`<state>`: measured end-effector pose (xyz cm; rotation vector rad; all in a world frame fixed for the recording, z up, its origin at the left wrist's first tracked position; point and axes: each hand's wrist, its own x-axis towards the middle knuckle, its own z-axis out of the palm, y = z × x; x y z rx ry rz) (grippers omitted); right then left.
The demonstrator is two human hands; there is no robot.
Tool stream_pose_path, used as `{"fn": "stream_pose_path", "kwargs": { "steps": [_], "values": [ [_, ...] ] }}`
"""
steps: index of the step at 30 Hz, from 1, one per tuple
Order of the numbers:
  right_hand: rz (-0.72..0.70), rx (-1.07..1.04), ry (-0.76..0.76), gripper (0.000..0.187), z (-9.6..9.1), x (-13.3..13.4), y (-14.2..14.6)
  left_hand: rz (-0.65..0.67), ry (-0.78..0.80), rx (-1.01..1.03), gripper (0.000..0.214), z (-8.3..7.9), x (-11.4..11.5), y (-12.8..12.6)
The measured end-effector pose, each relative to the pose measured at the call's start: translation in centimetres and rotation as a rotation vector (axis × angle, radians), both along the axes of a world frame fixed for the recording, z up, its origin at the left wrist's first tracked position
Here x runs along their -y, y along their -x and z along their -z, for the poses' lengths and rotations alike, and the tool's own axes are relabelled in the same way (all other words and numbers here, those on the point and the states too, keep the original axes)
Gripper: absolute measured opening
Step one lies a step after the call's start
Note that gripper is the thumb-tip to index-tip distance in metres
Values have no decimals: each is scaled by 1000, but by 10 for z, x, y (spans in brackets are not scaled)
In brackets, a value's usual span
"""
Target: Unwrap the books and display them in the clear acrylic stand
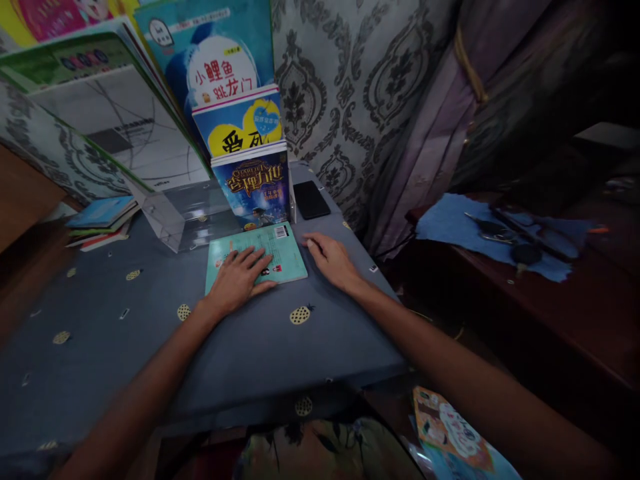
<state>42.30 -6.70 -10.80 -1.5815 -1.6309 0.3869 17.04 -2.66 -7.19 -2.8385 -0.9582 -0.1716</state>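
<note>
On the cloth-covered bench (pixel 345 347): one green book (pixel 293 257), lying flat, barcode toward the far edge, just in front of the upright dark blue book (pixel 257 193).

Hands, two. Left hand (pixel 240 277): palm down on the green book, fingers spread, nothing gripped. Right hand (pixel 331 261): just beside the book's right edge, fingers partly curled; whether anything is pinched, cannot tell.

Risks, as judged. Green book: liable to skid forward into the dark blue book if the left hand presses and pushes at once; the cause, a loose cover on smooth cloth. Clear rack (pixel 163 223): could shift or tip if bumped, tall books making it top-heavy. Phone (pixel 313 199): near the bench's right edge; a wide sweep of the right hand could knock it off.

Count. Green book, one. Upright books in the right-hand row, at least three: dark blue, yellow-and-blue (pixel 240 130), large teal (pixel 250 33). Large white-and-green book (pixel 120 127), one. Low pile of books (pixel 103 217), at left, several; exact number unclear. Phone, one. Off the bench, right: blue cloth (pixel 440 217), one; glasses upon it, one pair. Orange-covered book (pixel 440 427), lower right, one.
</note>
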Motion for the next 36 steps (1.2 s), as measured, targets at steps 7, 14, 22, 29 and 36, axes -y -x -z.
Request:
{"fn": "stream_pose_path", "kwargs": {
  "steps": [7, 14, 22, 29, 36],
  "values": [
    [-32, -1, -26, 35, 1, -1, 1, 32, 90, 99, 45, -17, -17, -23],
    [-43, -16, -23, 36, -3, 1, 2, -21, 48, 95, 43, -12, -61, -78],
    [-81, 13, -22, 39, -3, 0, 3, 2, 71, 129, 40, 1, -71, -77],
    [-64, -5, -25, 40, -2, -1, 2, 195, 160, 169, 40, -1, -24, -56],
    [-64, 14, -4, 41, -4, 1, 3, 294, 174, 224, 41, 1, 23, -36]
  ]
}}
